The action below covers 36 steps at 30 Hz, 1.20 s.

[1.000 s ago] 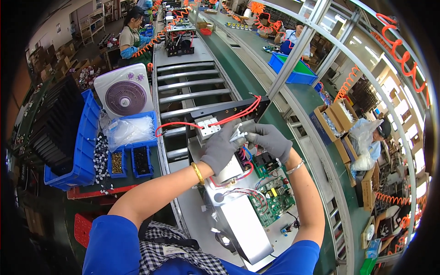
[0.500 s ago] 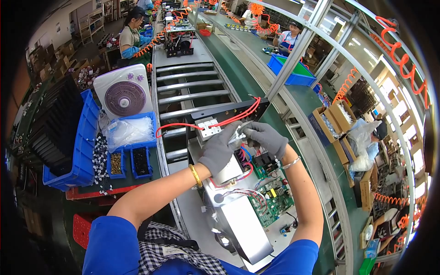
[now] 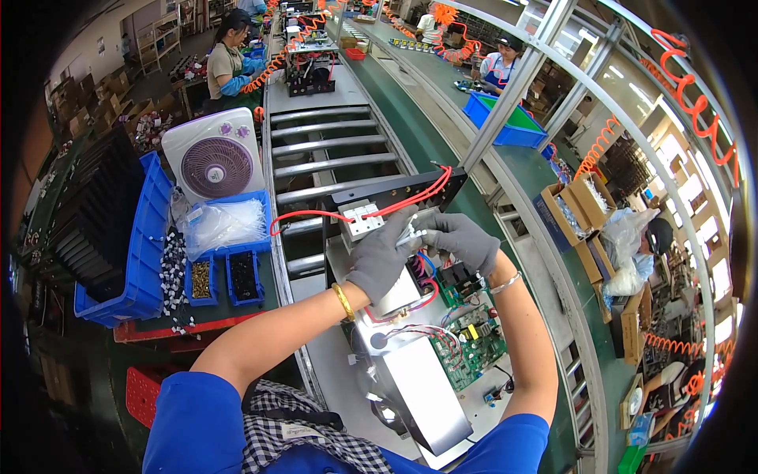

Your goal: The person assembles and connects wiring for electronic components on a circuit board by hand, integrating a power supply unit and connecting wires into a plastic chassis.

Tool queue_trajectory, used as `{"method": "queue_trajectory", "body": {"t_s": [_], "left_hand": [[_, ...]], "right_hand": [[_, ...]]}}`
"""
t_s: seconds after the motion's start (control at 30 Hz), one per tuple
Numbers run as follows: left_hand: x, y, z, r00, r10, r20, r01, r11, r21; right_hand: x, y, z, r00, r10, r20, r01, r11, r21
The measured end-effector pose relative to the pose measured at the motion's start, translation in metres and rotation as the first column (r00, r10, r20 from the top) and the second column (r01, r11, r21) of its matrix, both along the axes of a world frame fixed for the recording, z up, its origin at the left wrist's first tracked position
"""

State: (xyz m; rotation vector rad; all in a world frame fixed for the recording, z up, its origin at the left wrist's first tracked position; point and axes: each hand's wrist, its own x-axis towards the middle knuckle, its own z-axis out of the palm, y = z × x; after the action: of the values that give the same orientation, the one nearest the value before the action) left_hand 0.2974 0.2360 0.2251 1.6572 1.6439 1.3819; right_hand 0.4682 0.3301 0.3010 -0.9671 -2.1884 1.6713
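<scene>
Forearms in from 8 and 4 o'clock, elbows spread wide, both bent inward to meet near mid-frame. Left hand, grey-gloved, back of hand up, aimed toward 1 o'clock, fingers curled, gripping a small white connector. Right hand, also grey-gloved, aimed toward 10, wrist bent, fingers folded, fingertips pinching the same piece from the 3 o'clock side. Gold bangle on left wrist, silver bracelet on right.

White connector between both sets of fingertips, near mid-frame; long axis roughly 1 to 7 o'clock, upper end toward 1 (half hidden by gloves, exact kind too small to tell).

Clock from connector, with counts. One white terminal block, near, at 9 to 10; red wires off it toward 9 and 1. One black upright panel at 12 to 1. One silver housing at 6, one green circuit board at 5. One purple-and-white fan at 10. Four blue containers at 8 to 9: one large bin with dark panels, one tray under a clear bag, two small boxes, one with brass-coloured pieces, one with black. One blue crate, green inside, between 1 and 2. Co-workers at 10 to 11 and at 1, one each (others farther off).
</scene>
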Motion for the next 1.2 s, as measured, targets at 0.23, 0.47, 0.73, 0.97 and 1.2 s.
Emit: {"method": "queue_trajectory", "body": {"t_s": [0.23,0.47,0.73,0.97,1.2], "left_hand": [[-0.008,-0.013,-0.001,0.998,-0.063,-0.013,0.064,0.996,0.064],[-0.073,-0.067,-0.051,0.966,-0.047,0.253,0.059,0.998,-0.039],[-0.056,-0.024,-0.016,0.586,0.042,0.809,0.397,0.855,-0.332],[-0.034,0.016,-0.098,0.766,0.109,0.634,0.126,0.941,-0.315],[-0.037,0.004,-0.066,0.759,0.097,0.644,0.211,0.899,-0.384]], "right_hand": [[-0.006,-0.003,-0.009,0.999,0.025,0.033,-0.031,0.975,0.221],[-0.038,-0.027,-0.015,0.969,-0.139,0.202,-0.074,0.621,0.78],[-0.052,-0.043,-0.023,0.958,-0.173,0.228,-0.163,0.326,0.931],[-0.065,-0.073,-0.009,0.936,-0.221,0.273,-0.187,0.345,0.92],[-0.067,-0.096,-0.016,0.909,-0.328,0.258,-0.088,0.452,0.887]]}}
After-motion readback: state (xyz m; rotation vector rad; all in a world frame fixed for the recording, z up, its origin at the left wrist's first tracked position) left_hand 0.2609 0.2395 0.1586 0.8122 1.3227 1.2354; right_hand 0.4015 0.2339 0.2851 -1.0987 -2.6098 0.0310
